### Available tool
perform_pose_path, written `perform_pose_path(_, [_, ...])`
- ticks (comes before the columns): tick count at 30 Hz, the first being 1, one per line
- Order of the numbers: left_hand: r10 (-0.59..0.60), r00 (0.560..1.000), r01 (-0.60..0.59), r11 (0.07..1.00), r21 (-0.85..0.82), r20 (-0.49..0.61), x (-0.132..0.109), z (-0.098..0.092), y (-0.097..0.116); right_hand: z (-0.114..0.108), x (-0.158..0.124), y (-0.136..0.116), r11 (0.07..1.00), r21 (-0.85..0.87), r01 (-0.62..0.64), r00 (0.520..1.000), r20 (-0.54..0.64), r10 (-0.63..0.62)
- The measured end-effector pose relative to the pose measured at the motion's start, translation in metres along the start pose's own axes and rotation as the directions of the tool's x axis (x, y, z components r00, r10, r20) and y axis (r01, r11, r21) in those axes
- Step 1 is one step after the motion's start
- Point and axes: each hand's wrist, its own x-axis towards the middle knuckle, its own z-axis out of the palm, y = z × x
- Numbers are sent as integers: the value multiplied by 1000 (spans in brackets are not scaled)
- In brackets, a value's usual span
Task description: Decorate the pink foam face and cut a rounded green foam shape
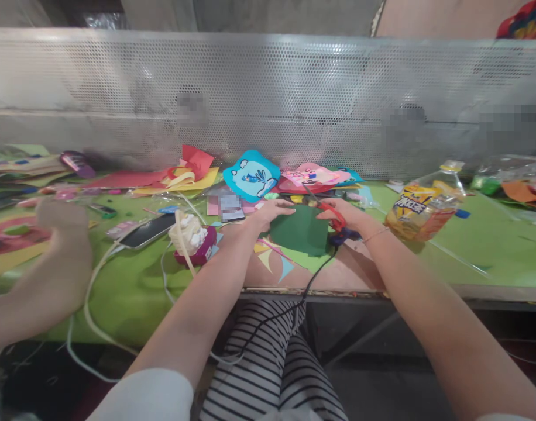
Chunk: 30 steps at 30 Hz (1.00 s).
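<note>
Head view: a flat, dark green paper sheet (299, 231) with straight edges lay before the person, over the near part of a lime-covered worktop (509, 257). At the sheet's far left corner was the left hand (274, 211), fingers extended; whether it pinched the paper could not be told. At the far right corner, the right hand (343, 211) was closed around scissors (336, 219) with smooth red handles. Thin, pointed paper scraps (264, 260) in yellow and pale blue lay left of the sheet's near edge. Farther left stood a purple box (209, 248) topped with lumpy white material, then a glossy dark phone (147, 231) and another person's blurred hand (61, 219). Behind the sheet were a rounded blue paper cutout (253, 175) and a perforated metal panel (268, 88); to its right, a crinkled yellow packet (419, 204).
</note>
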Motion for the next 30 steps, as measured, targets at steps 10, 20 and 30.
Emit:
perform_pose_path(10, [-150,960,98,972,215,238,-13,11,2,11,0,-4,981,0,193,978,-77,-192])
perform_pose_path(20, [-167,968,101,942,319,185,-14,14,1,17,1,-4,963,-93,253,960,-104,-262])
perform_pose_path(30, [113,991,-97,976,196,-72,7,-2,-13,6,10,4,969,116,218,949,-255,-184])
